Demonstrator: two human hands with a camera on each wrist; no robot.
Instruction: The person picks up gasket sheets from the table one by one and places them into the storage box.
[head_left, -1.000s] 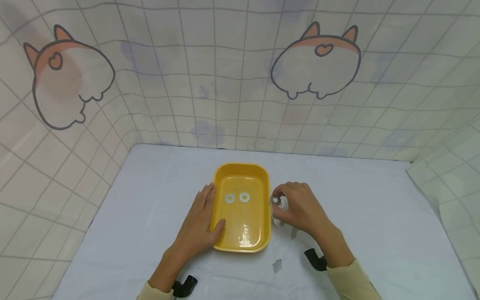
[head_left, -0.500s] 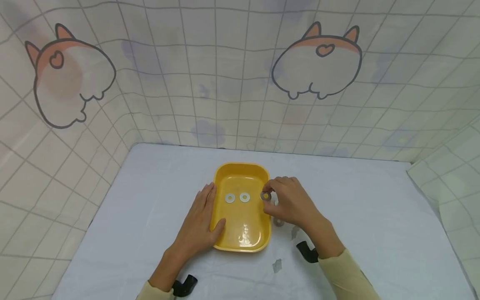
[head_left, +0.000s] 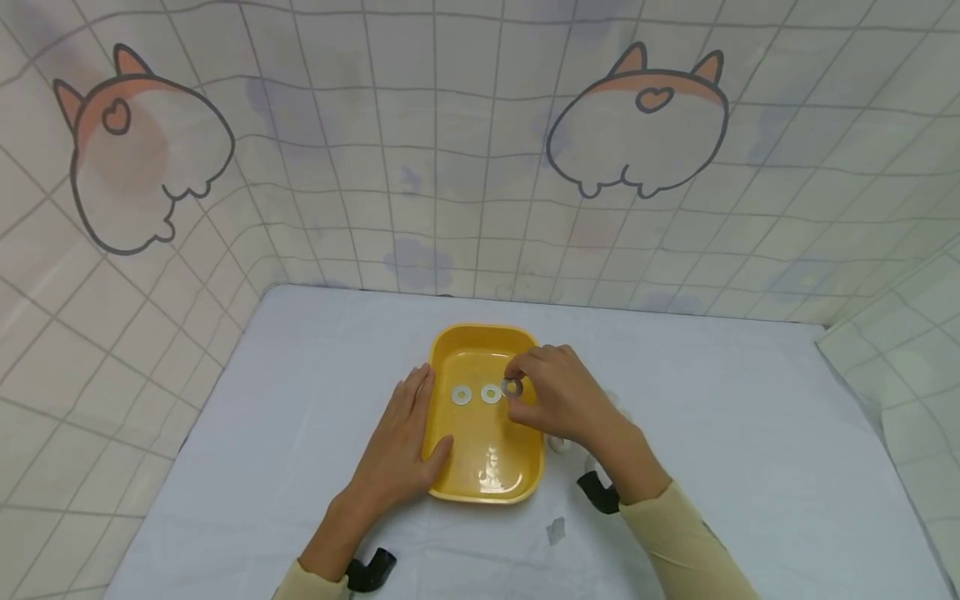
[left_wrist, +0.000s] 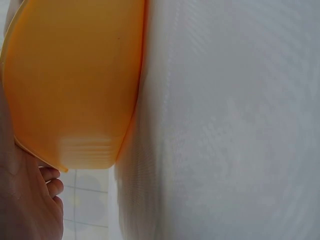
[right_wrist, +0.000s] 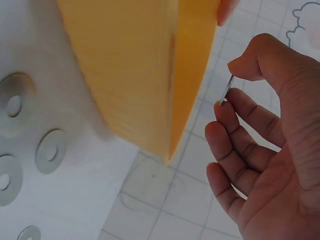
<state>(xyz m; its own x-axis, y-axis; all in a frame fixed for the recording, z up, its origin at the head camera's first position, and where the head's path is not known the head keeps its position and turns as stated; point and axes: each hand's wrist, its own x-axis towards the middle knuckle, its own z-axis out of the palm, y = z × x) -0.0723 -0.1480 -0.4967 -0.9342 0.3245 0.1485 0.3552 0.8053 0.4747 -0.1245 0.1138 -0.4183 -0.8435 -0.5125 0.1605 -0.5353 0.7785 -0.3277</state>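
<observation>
My right hand [head_left: 558, 398] pinches a flat metal washer [head_left: 505, 390] between thumb and fingertips, over the right part of a yellow tray [head_left: 480, 462]. In the right wrist view, that washer [right_wrist: 226, 90] shows edge-on, above the tray's rim. Two washers lie side by side on the tray floor: one on the left [head_left: 454, 396], another [head_left: 491, 387] close to the held one. Along the tray's left side rests my left hand [head_left: 393, 450], fingers stretched forward and thumb over the rim. The left wrist view shows the tray's outer wall [left_wrist: 75, 90] beside this hand [left_wrist: 30, 200].
Several loose washers [right_wrist: 42, 153] lie on the white table right of the tray, partly hidden by my right arm in the head view. A small grey patch [head_left: 556, 531] is nearer the front. Black curved pieces [head_left: 372, 572] sit at both wrists. Patterned curtains [head_left: 450, 167] enclose the table.
My right hand has carried the washer leftward from beside the tray, across its right rim, to above its inside. The left hand and the two washers in the tray stay put.
</observation>
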